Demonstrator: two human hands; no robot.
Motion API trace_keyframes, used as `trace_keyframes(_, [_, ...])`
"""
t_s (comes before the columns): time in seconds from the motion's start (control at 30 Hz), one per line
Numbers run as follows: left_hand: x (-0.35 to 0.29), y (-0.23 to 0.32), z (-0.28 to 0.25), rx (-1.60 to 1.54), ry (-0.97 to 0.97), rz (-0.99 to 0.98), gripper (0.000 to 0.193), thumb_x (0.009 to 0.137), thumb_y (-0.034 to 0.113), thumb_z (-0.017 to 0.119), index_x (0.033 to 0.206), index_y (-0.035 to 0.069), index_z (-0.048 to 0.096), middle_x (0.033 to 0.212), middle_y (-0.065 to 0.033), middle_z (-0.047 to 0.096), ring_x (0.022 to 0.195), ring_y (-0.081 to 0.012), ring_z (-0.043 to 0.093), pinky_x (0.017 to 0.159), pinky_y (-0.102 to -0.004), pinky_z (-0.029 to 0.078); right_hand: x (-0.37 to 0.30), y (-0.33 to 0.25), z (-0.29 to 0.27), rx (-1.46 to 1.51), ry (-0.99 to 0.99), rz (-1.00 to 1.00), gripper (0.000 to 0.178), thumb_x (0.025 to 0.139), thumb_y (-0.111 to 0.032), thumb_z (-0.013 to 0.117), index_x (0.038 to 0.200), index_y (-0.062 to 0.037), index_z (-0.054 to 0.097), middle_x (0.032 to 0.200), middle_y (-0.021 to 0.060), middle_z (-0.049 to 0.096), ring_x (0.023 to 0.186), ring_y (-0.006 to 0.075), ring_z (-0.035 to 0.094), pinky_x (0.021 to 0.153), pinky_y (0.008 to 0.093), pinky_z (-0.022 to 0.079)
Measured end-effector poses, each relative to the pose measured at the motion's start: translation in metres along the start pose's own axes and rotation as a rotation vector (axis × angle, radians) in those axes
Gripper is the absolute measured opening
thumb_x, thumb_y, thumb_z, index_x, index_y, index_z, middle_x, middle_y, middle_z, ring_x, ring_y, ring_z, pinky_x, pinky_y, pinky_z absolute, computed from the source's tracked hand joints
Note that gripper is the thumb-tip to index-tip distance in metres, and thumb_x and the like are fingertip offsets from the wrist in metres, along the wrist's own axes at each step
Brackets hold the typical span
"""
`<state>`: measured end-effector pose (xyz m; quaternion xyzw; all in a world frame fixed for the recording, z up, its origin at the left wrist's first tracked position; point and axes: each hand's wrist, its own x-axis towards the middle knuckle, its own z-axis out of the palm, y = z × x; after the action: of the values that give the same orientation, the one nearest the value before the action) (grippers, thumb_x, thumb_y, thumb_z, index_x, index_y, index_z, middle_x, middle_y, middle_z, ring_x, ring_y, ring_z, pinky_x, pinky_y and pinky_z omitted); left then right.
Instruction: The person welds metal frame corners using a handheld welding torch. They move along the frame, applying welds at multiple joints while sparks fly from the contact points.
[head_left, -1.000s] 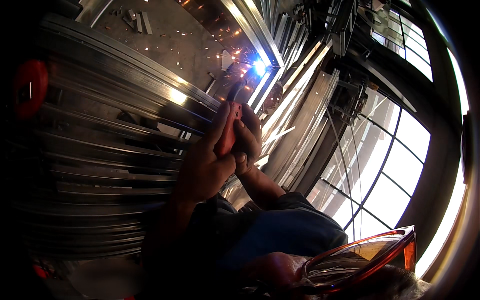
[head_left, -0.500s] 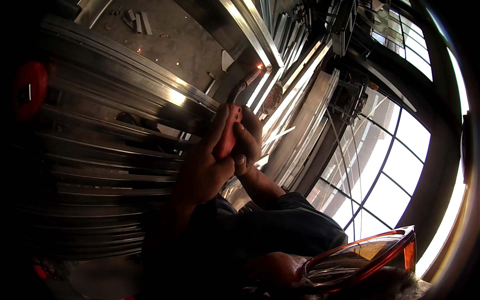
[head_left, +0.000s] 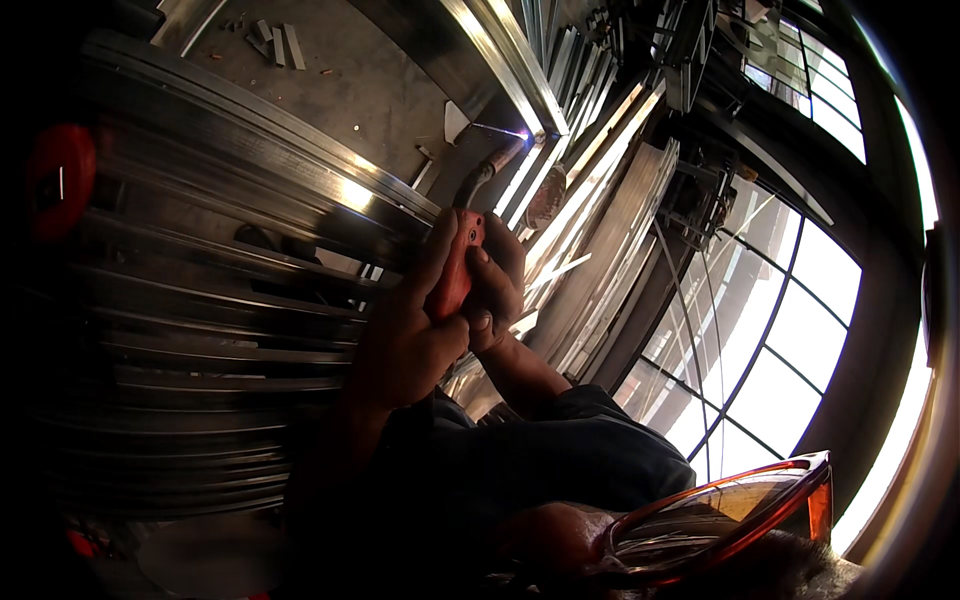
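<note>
Both of my hands are closed around the red handle of a welding torch [head_left: 457, 270]. My left hand [head_left: 405, 330] wraps it from the left, its thumb lying near the lower end. On the other side, my right hand [head_left: 497, 285] grips it with fingers curled around. The torch's dark curved neck points up and right, its nozzle close to the corner of a shiny metal frame [head_left: 500, 70]. A small bluish-white arc glows at the tip, and a thin spark streak runs leftward from it.
Long metal profiles [head_left: 230, 110] lie stacked at left, beside a red tape measure [head_left: 62, 180]. Metal offcuts [head_left: 280, 45] are scattered on the floor. More long bars [head_left: 620, 240] lie at right, before a large paned window [head_left: 770, 350]. Orange-framed glasses [head_left: 730, 510] show at lower right.
The orange glow at the torch tip has turned into a bluish-white arc with a spark streak. A spark on the floor has gone. My hands have hardly moved.
</note>
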<state>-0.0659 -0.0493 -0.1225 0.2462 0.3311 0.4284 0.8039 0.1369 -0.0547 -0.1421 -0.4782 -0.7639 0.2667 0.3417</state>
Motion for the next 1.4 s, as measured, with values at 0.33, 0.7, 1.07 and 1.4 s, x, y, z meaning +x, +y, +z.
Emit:
trace_keyframes(0.33, [0.004,-0.023,0.001,0.083,0.033,0.155,0.099,0.078,-0.004,0.055,0.17,0.01,0.02,0.16,-0.0269,0.043,0.087,-0.0182,0.07,0.07,-0.0302,0.058,0.004,-0.005,0.002,-0.018,0.009,0.018,0.071,0.103,-0.059,0.053,0.138,0.0007,0.067,0.151,0.0363,0.044,0.138,0.047,0.052,0.113,0.0511,0.044])
trace_keyframes(0.7, [0.003,-0.018,0.001,0.159,0.046,0.183,0.102,0.076,-0.005,0.057,0.17,0.011,0.019,0.159,-0.0285,0.045,0.097,-0.0229,0.072,0.073,-0.0332,0.06,0.006,-0.007,0.0,-0.032,0.006,0.035,0.069,0.104,-0.058,0.052,0.137,-0.0001,0.068,0.15,0.0369,0.046,0.138,0.0477,0.052,0.113,0.052,0.043])
trace_keyframes(1.07, [0.002,-0.003,0.002,-0.099,0.007,-0.049,0.091,0.084,0.001,0.062,0.167,0.005,0.024,0.168,-0.0227,0.037,0.157,-0.036,0.033,0.127,-0.0436,0.03,0.003,-0.003,0.002,-0.023,0.018,0.009,0.069,0.103,-0.056,0.052,0.137,0.0016,0.067,0.149,0.0377,0.046,0.138,0.0483,0.053,0.112,0.0524,0.044])
trace_keyframes(1.4, [0.002,-0.007,0.0,-0.092,-0.009,-0.092,0.096,0.084,0.006,0.066,0.169,0.012,0.022,0.16,-0.0283,0.045,0.147,-0.0402,0.048,0.118,-0.0435,0.042,0.006,-0.009,0.002,-0.099,0.035,0.065,0.072,0.103,-0.06,0.051,0.133,0.0031,0.068,0.145,0.0373,0.051,0.13,0.0482,0.057,0.108,0.054,0.047])
